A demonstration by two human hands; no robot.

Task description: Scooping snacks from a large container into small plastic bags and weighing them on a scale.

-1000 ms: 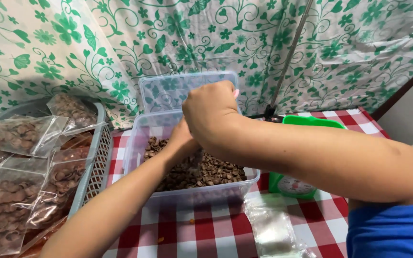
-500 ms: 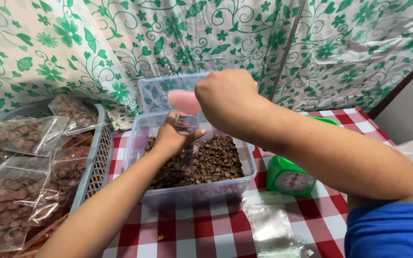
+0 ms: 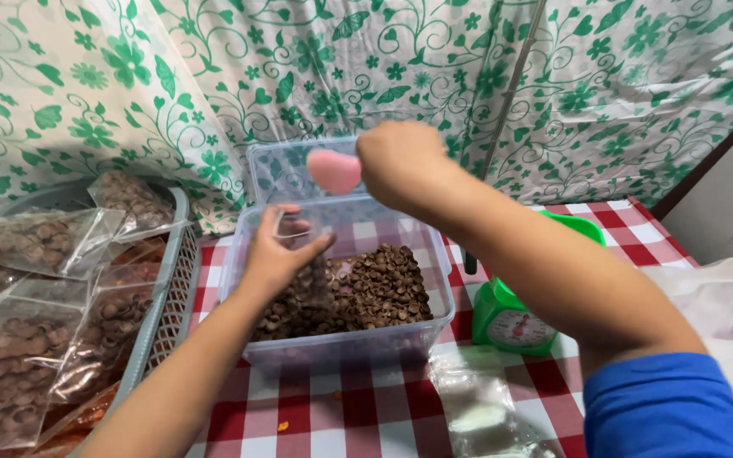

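Observation:
A clear plastic tub [image 3: 422, 335] on the checked tablecloth holds a heap of small brown cookies [image 3: 375, 293]. My left hand [image 3: 277, 254] holds a small clear plastic bag [image 3: 303, 271] upright over the tub, with some brown cookies inside it. My right hand [image 3: 400, 161] is raised above the tub and grips a pink scoop [image 3: 334, 170], which hovers just over the bag's mouth. The tub's clear lid [image 3: 286, 170] leans behind it.
A grey basket [image 3: 167, 297] at the left is filled with several sealed bags of brown cookies [image 3: 40, 242]. A green kitchen scale [image 3: 515, 318] stands right of the tub. Empty clear bags [image 3: 481, 407] lie at the front. A floral cloth [image 3: 129, 76] hangs behind.
My right hand has lifted the pink scoop out of the tub and raised it over the bag. My left hand has brought the bag up and slightly left.

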